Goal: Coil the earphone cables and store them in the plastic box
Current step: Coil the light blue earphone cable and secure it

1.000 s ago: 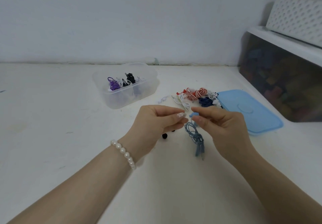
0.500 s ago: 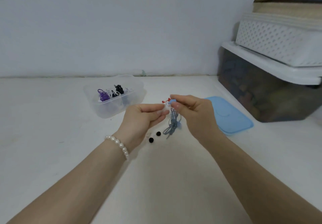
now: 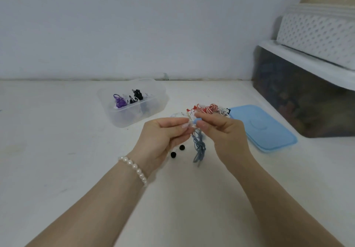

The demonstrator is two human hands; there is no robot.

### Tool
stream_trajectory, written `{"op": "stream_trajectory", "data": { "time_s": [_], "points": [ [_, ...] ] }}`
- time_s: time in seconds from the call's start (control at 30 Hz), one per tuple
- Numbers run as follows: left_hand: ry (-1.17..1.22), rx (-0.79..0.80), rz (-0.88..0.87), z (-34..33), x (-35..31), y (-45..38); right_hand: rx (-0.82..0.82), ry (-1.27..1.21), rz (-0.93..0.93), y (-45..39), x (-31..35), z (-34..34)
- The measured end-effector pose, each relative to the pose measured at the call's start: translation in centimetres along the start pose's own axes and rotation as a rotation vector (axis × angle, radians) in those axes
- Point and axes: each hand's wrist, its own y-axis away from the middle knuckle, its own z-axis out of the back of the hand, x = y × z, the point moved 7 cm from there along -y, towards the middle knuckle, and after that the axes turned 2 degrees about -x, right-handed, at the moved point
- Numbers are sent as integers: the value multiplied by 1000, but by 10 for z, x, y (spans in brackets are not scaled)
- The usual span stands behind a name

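A: What are the hands doing right now?

B: The left hand (image 3: 163,137) and the right hand (image 3: 222,133) are meeting fingertip to fingertip above the desk (image 3: 57,169), both pinching the top of the blue earphone cable (image 3: 198,146). The fingers are curling in on it from either side, so neither hand is loose or empty.

A: Why are they holding it up like that?

B: I am guessing it is letting the rest of the cable hang free below the hands as a loose bundle, which should be making it easier to wind into a coil without dragging it over the desk.

A: And what is lying around them?

B: Two small black balls (image 3: 177,151) are sitting on the desk just under the left hand; probably ear tips, though I cannot tell. Just behind the hands, a pile of red-and-white and white cables (image 3: 209,109) is waiting, close enough to reach next.

A: Where is the box?

B: The clear plastic box (image 3: 132,105) is standing open, beyond the left hand, already holding purple and black coils. Its blue lid (image 3: 263,127) is lying flat to the right, likely keeping the box free for dropping coils in
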Motion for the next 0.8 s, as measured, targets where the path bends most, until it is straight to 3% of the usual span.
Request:
{"op": "stream_trajectory", "data": {
  "time_s": [0.27,0.8],
  "points": [
    [-4,4,25,-1,4,2,17,130,62,4,-1,-5],
    [44,2,15,-2,5,8,10,63,-5,7,-1,-6]
  ]
}}
